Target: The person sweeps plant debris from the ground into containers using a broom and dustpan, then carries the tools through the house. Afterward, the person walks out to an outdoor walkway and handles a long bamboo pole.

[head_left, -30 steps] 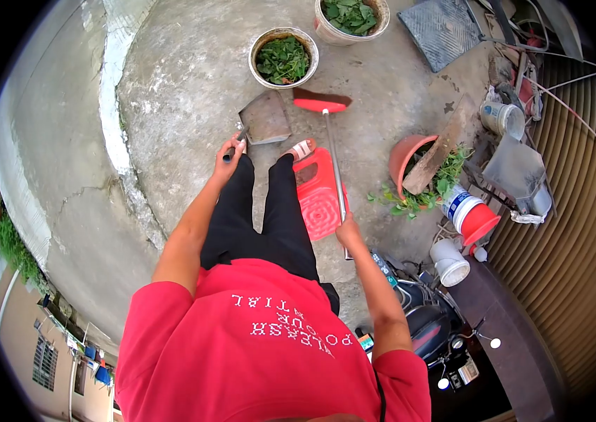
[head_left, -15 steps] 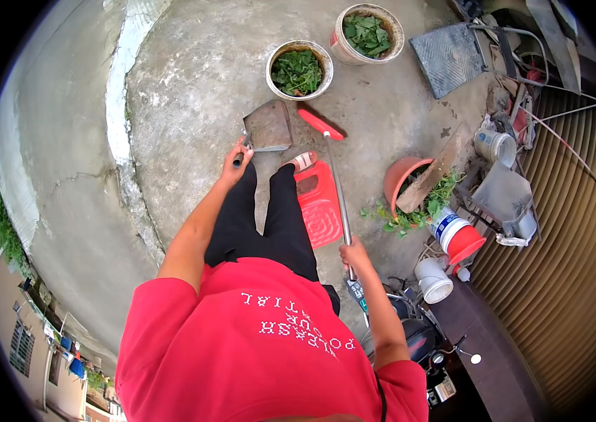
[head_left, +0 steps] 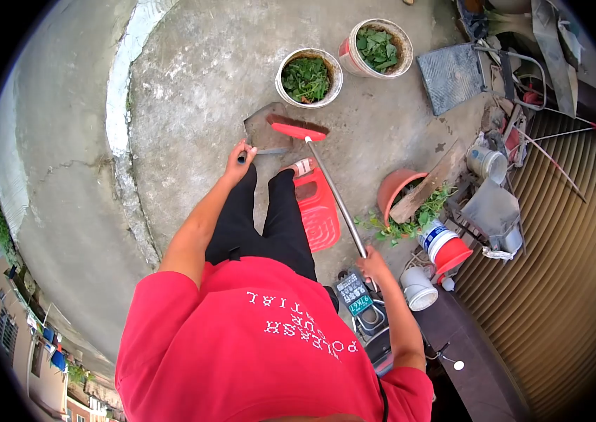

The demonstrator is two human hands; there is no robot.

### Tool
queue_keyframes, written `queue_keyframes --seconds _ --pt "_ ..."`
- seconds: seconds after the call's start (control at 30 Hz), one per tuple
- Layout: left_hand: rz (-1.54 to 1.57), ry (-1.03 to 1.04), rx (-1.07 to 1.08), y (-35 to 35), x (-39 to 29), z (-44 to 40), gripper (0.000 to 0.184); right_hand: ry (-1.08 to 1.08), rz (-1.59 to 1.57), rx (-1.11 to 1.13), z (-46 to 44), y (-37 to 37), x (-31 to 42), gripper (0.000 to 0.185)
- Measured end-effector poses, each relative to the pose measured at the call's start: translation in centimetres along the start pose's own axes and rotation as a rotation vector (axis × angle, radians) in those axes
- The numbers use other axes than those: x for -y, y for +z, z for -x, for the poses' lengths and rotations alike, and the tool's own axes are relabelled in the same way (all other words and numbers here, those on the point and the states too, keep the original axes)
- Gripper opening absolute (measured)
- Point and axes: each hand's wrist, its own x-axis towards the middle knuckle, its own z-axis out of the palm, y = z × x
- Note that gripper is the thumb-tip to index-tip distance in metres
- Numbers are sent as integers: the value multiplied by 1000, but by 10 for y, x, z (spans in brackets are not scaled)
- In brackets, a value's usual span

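My left hand (head_left: 237,163) is closed around the dark handle of a metal dustpan (head_left: 257,129), whose pan lies on the concrete ahead of my feet. Gripped in my right hand (head_left: 374,268) is the metal pole of a broom (head_left: 337,193). Its red head (head_left: 296,131) lies across the dustpan's right part, bristles toward the far side, covering some of the pan. Just beyond stands a white bucket (head_left: 282,88) filled with green leaves. Close to my sandalled foot (head_left: 303,167) is a red plastic stool (head_left: 318,224).
Another leaf-filled bucket (head_left: 348,58) stands farther right. An orange pot (head_left: 391,188) with a plank and vines, a red-and-white bucket (head_left: 452,254), a white pail (head_left: 421,297) and a parked motorbike (head_left: 368,313) line my right side. A corrugated shutter (head_left: 551,281) lies beyond.
The broom head has moved left, from beside the dustpan to over its right part. My right hand has shifted right and slightly down, tilting the pole more. The left hand stays on the dustpan handle.
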Motion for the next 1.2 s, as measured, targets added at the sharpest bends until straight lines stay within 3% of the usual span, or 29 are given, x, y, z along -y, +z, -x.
queue_keyframes --seconds 0.2,0.27,0.37,0.47,0.5,0.57,0.67,0.83,1.2 --pt "29 -49 -18 -33 -8 -2 19 -13 -128 -103 -1 49 29 26" --pt "5 -58 -16 -38 -14 1 20 -62 -279 -37 -29 78 41 24" --pt "-17 -80 -63 -32 -11 -11 24 -52 77 -174 -58 108 68 25" --pt "-89 -66 -68 -27 -8 -20 26 -86 163 -57 -29 82 96 29" --pt "-118 -60 -60 -26 -9 -22 25 -42 14 62 -34 63 83 28" --pt "-91 -28 -86 -26 -14 -24 29 -35 13 109 5 43 85 26" --pt "13 -96 -171 -35 5 -20 29 -35 -21 158 57 45 89 25" --pt "116 -236 -213 -93 -18 -5 26 -15 -143 233 89 52 124 22" --pt "133 -217 -365 -187 -33 11 25 -148 -445 509 60 59 223 24"
